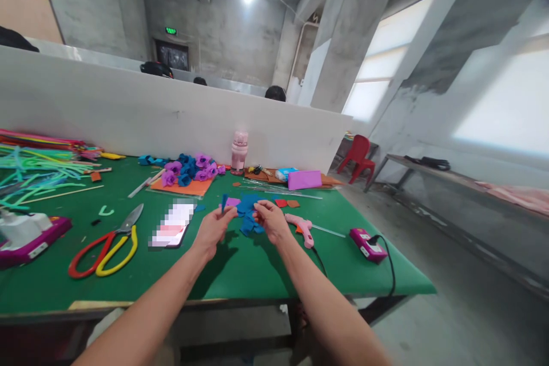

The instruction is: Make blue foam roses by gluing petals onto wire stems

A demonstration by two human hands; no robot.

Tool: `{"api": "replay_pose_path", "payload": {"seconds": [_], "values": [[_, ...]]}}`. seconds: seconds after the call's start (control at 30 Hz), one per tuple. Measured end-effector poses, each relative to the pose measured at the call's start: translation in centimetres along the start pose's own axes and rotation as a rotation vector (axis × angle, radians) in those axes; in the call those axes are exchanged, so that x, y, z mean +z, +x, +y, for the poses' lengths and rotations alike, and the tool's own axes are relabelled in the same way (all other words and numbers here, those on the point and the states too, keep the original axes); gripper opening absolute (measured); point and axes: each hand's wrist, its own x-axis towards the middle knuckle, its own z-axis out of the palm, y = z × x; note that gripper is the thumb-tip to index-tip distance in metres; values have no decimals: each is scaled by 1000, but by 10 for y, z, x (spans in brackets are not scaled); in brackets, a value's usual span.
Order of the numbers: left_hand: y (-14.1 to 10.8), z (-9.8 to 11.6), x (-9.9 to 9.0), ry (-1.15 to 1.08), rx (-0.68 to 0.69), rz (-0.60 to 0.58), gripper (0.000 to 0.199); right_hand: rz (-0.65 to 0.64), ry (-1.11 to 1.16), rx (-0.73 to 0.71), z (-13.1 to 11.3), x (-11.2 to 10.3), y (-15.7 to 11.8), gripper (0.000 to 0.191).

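Observation:
My left hand (214,229) is closed, pinching a small rolled blue piece (224,203) that stands up from the fingertips. To its right, my right hand (271,221) has its fingers pressed together at the edge of a pile of blue pieces (249,206); what they hold, if anything, is too small to tell. A purple piece (232,202) lies just behind my left hand. The pink glue gun (303,227) rests right of my right hand, beside red and brown pieces (286,203). Purple and blue flowers (189,170) sit on an orange sheet (184,187) further back.
On the green table (171,280) are scissors (115,246), a phone (175,226), a power strip (368,246) with a cable at right and another (36,240) at left. Colourful pipe cleaners (38,166) cover the back left. A pink bottle (239,152) stands by the white partition (171,108).

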Motion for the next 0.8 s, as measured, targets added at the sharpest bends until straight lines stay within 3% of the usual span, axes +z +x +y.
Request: {"api": "replay_pose_path", "payload": {"seconds": [0.1, 0.2, 0.43, 0.6, 0.8], "values": [[-7, 0, 7, -148, -85, -128, 43, -17, 147, 44, 5, 7, -30, 34], [-11, -4, 11, -201, -59, -96, 38, -70, 267, 113, 10, 6, -51, 32], [-18, -5, 13, 79, -18, -163, 30, -238, 79, 144, 1, -16, -63, 30], [-20, -8, 18, 227, 67, -192, 28, -219, -104, 13, 2, -22, -63, 21], [-17, -15, 21, 364, 155, -150, 21, -176, -97, 36, 15, -20, -70, 22]]}}
